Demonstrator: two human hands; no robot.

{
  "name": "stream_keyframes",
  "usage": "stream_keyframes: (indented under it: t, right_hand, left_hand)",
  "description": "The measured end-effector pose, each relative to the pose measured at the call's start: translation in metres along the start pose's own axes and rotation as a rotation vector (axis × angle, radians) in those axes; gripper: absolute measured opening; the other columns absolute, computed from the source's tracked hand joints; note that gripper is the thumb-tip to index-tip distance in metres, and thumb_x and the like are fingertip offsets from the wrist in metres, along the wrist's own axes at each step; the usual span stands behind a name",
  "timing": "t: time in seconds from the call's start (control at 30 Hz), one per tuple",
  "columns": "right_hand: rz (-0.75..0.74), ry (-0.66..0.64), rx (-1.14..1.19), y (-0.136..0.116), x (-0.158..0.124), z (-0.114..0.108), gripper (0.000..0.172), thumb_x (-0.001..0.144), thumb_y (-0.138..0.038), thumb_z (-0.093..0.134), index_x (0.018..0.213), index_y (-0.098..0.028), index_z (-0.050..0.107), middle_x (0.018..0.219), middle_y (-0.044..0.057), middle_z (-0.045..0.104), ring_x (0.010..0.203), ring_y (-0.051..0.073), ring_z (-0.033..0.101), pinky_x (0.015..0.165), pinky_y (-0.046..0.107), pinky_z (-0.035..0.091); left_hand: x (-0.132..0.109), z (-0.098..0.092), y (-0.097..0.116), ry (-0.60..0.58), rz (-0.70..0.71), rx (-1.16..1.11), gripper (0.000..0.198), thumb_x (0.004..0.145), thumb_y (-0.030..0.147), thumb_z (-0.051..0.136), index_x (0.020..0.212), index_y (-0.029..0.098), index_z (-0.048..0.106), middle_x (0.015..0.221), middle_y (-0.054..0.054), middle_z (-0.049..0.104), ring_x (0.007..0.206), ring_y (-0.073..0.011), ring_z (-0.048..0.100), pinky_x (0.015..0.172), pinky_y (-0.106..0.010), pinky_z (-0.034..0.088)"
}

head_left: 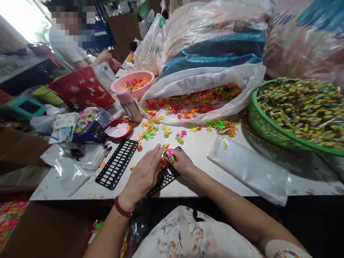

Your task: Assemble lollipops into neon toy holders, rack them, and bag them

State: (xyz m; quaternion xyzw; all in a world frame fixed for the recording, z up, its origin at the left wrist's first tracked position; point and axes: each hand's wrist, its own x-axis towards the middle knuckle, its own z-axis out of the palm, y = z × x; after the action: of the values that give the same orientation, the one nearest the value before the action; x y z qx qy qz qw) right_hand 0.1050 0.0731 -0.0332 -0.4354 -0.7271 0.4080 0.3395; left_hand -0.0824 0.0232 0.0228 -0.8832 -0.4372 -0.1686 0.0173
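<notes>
My left hand lies over a black plastic grid tray, fingers together and pointing up toward my right hand; a red bead bracelet circles its wrist. My right hand is closed in a pinch on small neon plastic pieces, pink, green and orange, just above the same tray. A second black grid tray lies to the left on the white table. Loose neon pieces are scattered beyond my hands.
A large clear bag spills neon pieces at the back. A green basket of coloured items sits right, a flat clear bag stack before it. A pink bowl, pink bottle and blue basket stand left. Another person sits far left.
</notes>
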Motion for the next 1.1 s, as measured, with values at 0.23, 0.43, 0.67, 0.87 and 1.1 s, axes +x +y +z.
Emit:
stream_keyframes:
  t: [0.23, 0.43, 0.67, 0.87, 1.1]
  right_hand:
    - [-0.082, -0.161, -0.253, 0.008, 0.006, 0.007, 0.020, 0.080, -0.004, 0.051, 0.093, -0.016, 0.061, 0.091, 0.007, 0.067, 0.084, 0.018, 0.059, 0.078, 0.027, 0.044]
    - [-0.080, -0.257, -0.364, 0.006, 0.008, 0.009, 0.027, 0.077, -0.004, 0.056, 0.101, -0.016, 0.060, 0.095, 0.007, 0.066, 0.086, 0.019, 0.060, 0.078, 0.028, 0.046]
    - [-0.150, -0.064, -0.323, 0.018, 0.001, -0.022, 0.019, 0.088, -0.019, 0.059, 0.106, -0.018, 0.063, 0.105, 0.008, 0.066, 0.096, 0.018, 0.061, 0.085, 0.028, 0.048]
    - [0.399, 0.472, -0.642, 0.056, -0.024, -0.158, 0.026, 0.099, -0.030, 0.043, 0.108, -0.021, 0.065, 0.105, 0.007, 0.067, 0.096, 0.018, 0.060, 0.084, 0.028, 0.044]
    - [0.530, 0.504, -0.754, 0.076, -0.027, -0.208, 0.019, 0.090, -0.041, 0.057, 0.091, -0.024, 0.067, 0.089, 0.006, 0.069, 0.086, 0.022, 0.061, 0.074, 0.029, 0.040]
  left_hand:
    - [0.000, 0.002, -0.001, -0.045, -0.004, 0.040, 0.067, 0.097, 0.015, 0.039, 0.157, 0.019, 0.009, 0.162, -0.014, 0.021, 0.147, -0.0233, 0.029, 0.117, -0.045, 0.036]
    - [0.001, 0.008, 0.000, -0.027, 0.053, 0.135, 0.064, 0.097, 0.022, 0.042, 0.156, 0.018, 0.018, 0.161, -0.012, 0.025, 0.146, -0.0250, 0.031, 0.116, -0.044, 0.036]
    - [-0.002, 0.026, -0.010, 0.055, 0.141, 0.225, 0.061, 0.096, 0.040, 0.044, 0.150, 0.015, 0.033, 0.156, -0.012, 0.036, 0.143, -0.0291, 0.037, 0.113, -0.047, 0.037]
    - [-0.002, 0.025, -0.011, 0.067, 0.146, 0.227, 0.064, 0.095, 0.046, 0.044, 0.149, 0.012, 0.035, 0.155, -0.014, 0.038, 0.140, -0.0277, 0.041, 0.114, -0.044, 0.036]
    - [-0.001, 0.028, -0.012, 0.081, 0.155, 0.243, 0.056, 0.096, 0.045, 0.043, 0.145, 0.017, 0.042, 0.156, -0.013, 0.037, 0.138, -0.0277, 0.044, 0.112, -0.044, 0.038]
